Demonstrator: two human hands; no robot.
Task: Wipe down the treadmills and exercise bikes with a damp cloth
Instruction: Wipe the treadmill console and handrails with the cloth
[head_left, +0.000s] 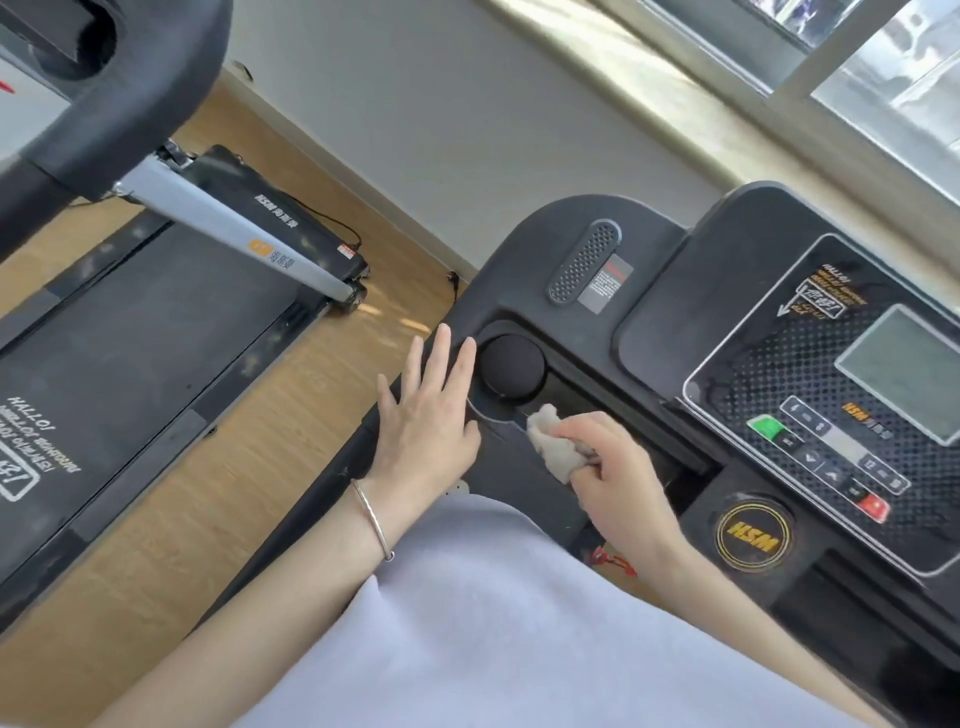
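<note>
Cloth (558, 448) bunched under right hand (618, 483) fingers, seemingly touching console (675, 291).

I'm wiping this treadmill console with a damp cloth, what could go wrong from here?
The cloth in your right hand works close to the button panel; drips could seep around the buttons or the screen.
A wider swipe might press the green button and possibly start the machine.
Your left hand rests flat on the console edge; it may slip if that gets wet.
</note>
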